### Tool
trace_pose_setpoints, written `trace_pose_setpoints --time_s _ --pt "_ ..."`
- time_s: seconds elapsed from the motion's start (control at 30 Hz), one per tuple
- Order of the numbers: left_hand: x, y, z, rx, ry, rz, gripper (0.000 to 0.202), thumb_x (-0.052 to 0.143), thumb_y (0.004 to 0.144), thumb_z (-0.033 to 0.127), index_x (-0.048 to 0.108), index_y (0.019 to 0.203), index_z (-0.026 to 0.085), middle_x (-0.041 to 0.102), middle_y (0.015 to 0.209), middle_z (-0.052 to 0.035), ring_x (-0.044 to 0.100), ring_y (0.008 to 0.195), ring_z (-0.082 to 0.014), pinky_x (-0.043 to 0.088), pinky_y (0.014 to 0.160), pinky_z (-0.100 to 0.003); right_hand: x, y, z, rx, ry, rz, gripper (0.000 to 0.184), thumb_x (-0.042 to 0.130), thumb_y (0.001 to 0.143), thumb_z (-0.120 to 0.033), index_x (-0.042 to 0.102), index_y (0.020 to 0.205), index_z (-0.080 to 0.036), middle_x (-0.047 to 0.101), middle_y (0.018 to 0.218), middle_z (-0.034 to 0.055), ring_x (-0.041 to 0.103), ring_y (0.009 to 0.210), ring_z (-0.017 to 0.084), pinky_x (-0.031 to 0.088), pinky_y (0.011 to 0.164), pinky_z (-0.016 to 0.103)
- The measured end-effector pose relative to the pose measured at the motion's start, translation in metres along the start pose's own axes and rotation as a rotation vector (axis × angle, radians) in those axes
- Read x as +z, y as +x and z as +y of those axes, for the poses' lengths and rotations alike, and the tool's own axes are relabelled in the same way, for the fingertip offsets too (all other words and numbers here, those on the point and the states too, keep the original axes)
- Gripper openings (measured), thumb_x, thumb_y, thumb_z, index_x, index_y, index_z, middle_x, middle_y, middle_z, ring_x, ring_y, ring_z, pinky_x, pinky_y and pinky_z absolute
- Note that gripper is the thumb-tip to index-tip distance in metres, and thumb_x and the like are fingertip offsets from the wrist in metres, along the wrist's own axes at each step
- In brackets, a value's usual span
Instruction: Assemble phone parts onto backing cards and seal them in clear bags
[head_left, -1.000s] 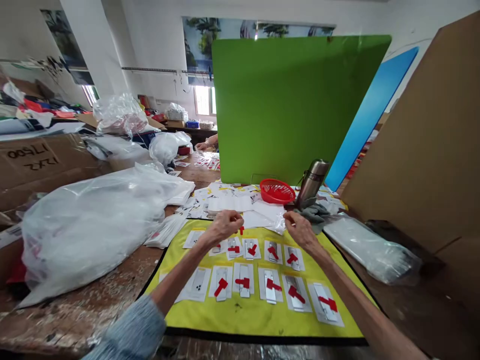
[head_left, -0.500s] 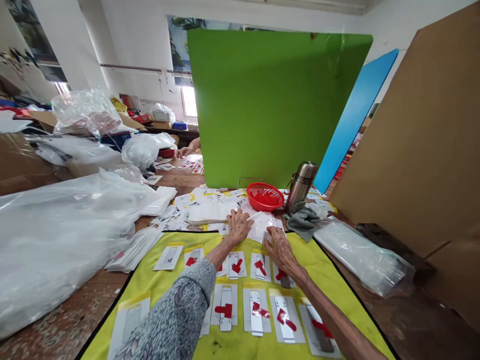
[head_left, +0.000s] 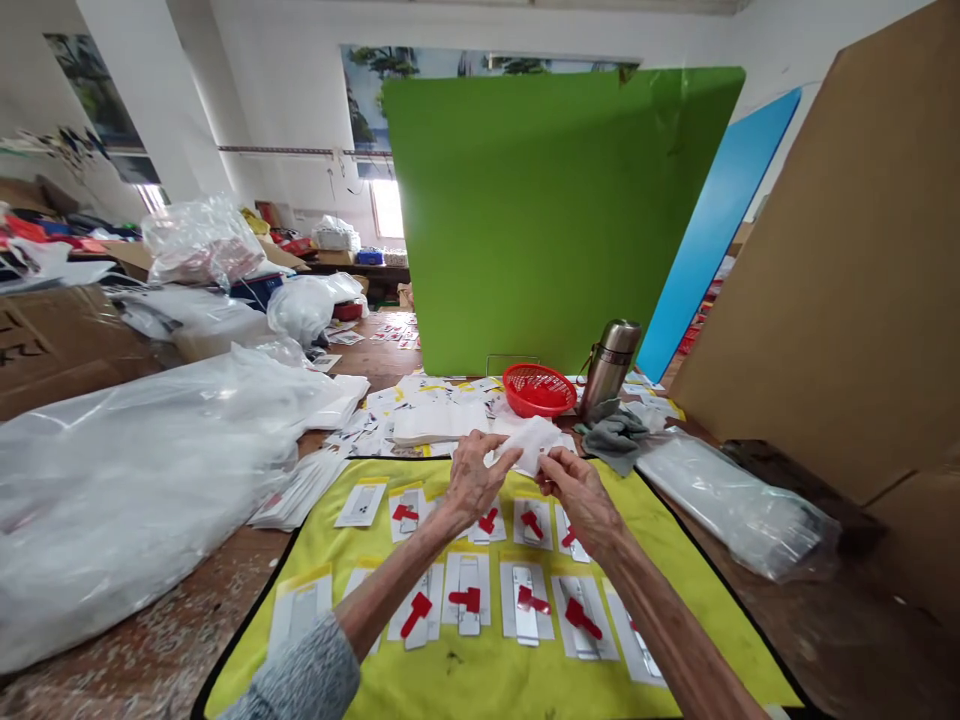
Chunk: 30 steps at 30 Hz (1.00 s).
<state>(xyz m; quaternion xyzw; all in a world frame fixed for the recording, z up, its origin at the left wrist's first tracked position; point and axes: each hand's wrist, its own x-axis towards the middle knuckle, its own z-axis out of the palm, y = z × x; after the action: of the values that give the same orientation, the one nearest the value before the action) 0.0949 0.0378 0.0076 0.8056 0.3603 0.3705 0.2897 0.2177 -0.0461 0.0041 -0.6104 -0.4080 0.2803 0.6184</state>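
Note:
My left hand (head_left: 474, 476) and my right hand (head_left: 574, 487) together hold a small stack of clear plastic bags (head_left: 531, 442) above the far edge of a yellow mat (head_left: 495, 670). On the mat below lie two rows of white cards (head_left: 468, 596), most with a red T-shaped piece (head_left: 581, 618) on them. A card (head_left: 361, 503) at the far left of the back row shows no red piece.
A red basket (head_left: 538, 389), a steel flask (head_left: 609, 356) and a grey cloth (head_left: 616, 434) stand behind the mat before a green board (head_left: 555, 210). Loose cards and paper (head_left: 420, 410) lie nearby. Large plastic bags (head_left: 135, 460) fill the left; a clear bag (head_left: 735, 495) and cardboard (head_left: 855, 260) stand right.
Both hands pressed onto the pile of clear bags behind the mat, then lifted a small stack of them off toward me. The view shifted as my head moved.

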Motion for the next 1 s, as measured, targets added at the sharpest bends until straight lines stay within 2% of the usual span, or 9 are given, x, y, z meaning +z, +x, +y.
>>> trace_pose_setpoints --time_s 0.17,0.23,0.37,0.5,0.6,0.7,0.83,0.9,1.0 --pt "-0.028 -0.032 0.013 0.010 -0.004 0.194 0.024 0.058 0.079 0.030 0.067 0.097 0.017 0.062 0.090 -0.0074 0.055 0.090 -0.0224 0.043 0.086 -0.038 0.000 -0.033 -0.021 0.001 -0.020 -0.071 0.040 0.062 0.070 -0.057 0.047 0.062 -0.020 0.043 0.054 -0.0051 0.038 0.053 0.011 0.033 0.053 0.025" --pt "-0.035 -0.046 0.019 -0.034 -0.134 0.084 0.021 0.056 0.080 0.034 0.065 0.087 0.016 0.062 0.079 -0.0045 0.056 0.077 -0.0180 0.045 0.076 -0.033 0.005 -0.047 -0.025 -0.029 -0.107 -0.123 0.039 0.059 0.074 -0.055 0.047 0.063 -0.020 0.043 0.056 -0.0047 0.037 0.054 0.011 0.032 0.053 0.025" --pt "-0.042 -0.067 0.024 -0.172 -0.492 -0.212 0.033 0.061 0.075 0.049 0.058 0.069 0.016 0.056 0.058 0.0008 0.049 0.054 -0.0115 0.040 0.054 -0.024 0.017 -0.068 -0.027 -0.122 -0.295 -0.227 0.035 0.054 0.082 -0.048 0.048 0.063 -0.020 0.046 0.058 -0.0034 0.038 0.056 0.012 0.031 0.055 0.026" --pt "-0.050 -0.079 0.024 -0.204 -0.616 -0.295 0.037 0.055 0.079 0.048 0.058 0.060 0.016 0.059 0.054 -0.0013 0.052 0.052 -0.0114 0.041 0.054 -0.023 0.021 -0.080 -0.027 -0.097 -0.217 -0.370 0.036 0.053 0.084 -0.047 0.045 0.062 -0.020 0.045 0.059 -0.0039 0.038 0.056 0.011 0.031 0.053 0.025" --pt "-0.056 -0.086 0.024 -0.220 -0.550 -0.337 0.037 0.051 0.081 0.045 0.059 0.061 0.016 0.063 0.056 -0.0035 0.055 0.053 -0.0131 0.042 0.055 -0.024 0.020 -0.085 -0.026 -0.057 -0.211 -0.382 0.038 0.048 0.087 -0.048 0.041 0.062 -0.021 0.041 0.057 -0.0047 0.035 0.054 0.010 0.030 0.050 0.024" --pt "-0.056 -0.094 0.026 -0.167 -0.326 -0.226 0.032 0.049 0.081 0.039 0.056 0.058 0.018 0.059 0.053 -0.0018 0.051 0.049 -0.0125 0.039 0.054 -0.025 0.022 -0.090 -0.023 -0.233 -0.432 -0.230 0.032 0.044 0.090 -0.039 0.042 0.064 -0.021 0.045 0.060 -0.0029 0.039 0.056 0.012 0.032 0.054 0.026" --pt "-0.045 -0.109 0.030 -0.040 -0.157 0.096 0.025 0.048 0.077 0.026 0.045 0.054 0.020 0.048 0.049 0.0025 0.043 0.048 -0.0107 0.035 0.054 -0.024 0.030 -0.098 -0.017 -0.526 -0.686 0.093 0.026 0.041 0.089 -0.028 0.044 0.063 -0.022 0.049 0.064 0.0018 0.045 0.065 0.018 0.037 0.064 0.033" --pt "-0.035 -0.117 0.031 -0.040 -0.185 0.194 0.024 0.048 0.078 0.025 0.045 0.055 0.021 0.049 0.051 0.0025 0.044 0.049 -0.0112 0.037 0.055 -0.024 0.038 -0.103 -0.014 -0.485 -0.625 0.177 0.019 0.045 0.087 -0.030 0.049 0.071 -0.022 0.054 0.073 0.0044 0.051 0.075 0.021 0.041 0.071 0.036" --pt "-0.021 -0.130 0.031 -0.113 -0.296 0.250 0.023 0.048 0.082 0.030 0.053 0.061 0.021 0.057 0.058 0.0004 0.051 0.056 -0.0133 0.041 0.060 -0.026 0.049 -0.111 -0.011 -0.171 -0.251 0.158 0.019 0.052 0.084 -0.038 0.052 0.094 -0.022 0.060 0.095 0.0070 0.057 0.086 0.021 0.048 0.074 0.036"
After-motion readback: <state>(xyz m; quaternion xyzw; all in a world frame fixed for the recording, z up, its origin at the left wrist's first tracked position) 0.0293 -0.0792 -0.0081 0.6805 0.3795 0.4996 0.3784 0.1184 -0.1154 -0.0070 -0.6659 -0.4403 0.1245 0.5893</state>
